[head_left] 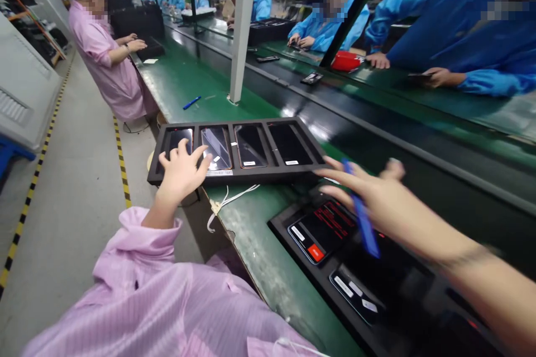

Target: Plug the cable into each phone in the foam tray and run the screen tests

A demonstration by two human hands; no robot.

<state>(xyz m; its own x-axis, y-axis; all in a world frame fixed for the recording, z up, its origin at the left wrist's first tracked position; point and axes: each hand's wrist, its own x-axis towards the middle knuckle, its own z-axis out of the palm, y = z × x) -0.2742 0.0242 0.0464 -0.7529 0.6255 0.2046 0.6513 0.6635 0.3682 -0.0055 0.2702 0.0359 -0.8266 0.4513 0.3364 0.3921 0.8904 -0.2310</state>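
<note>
My left hand (181,170) is open, fingers spread over the leftmost phone (182,138) in a black foam tray (268,172). Whether the fingertips touch the screen I cannot tell. Several dark-screened phones lie in separate slots of this tray, most with small white labels. A blue pen (365,228) is held in my right hand (368,189), whose other fingers stretch toward the tray's right corner. Under my right arm lies a second black tray (310,273). It holds a phone with red text (330,223) and a labelled phone (355,293); the arm hides part of it.
Another blue pen (191,102) lies on the green bench (196,75) near a white post (243,28). White cords (238,194) hang at the bench edge. A co-worker in pink (100,44) stands at far left; others in blue (435,28) work across the conveyor (377,145).
</note>
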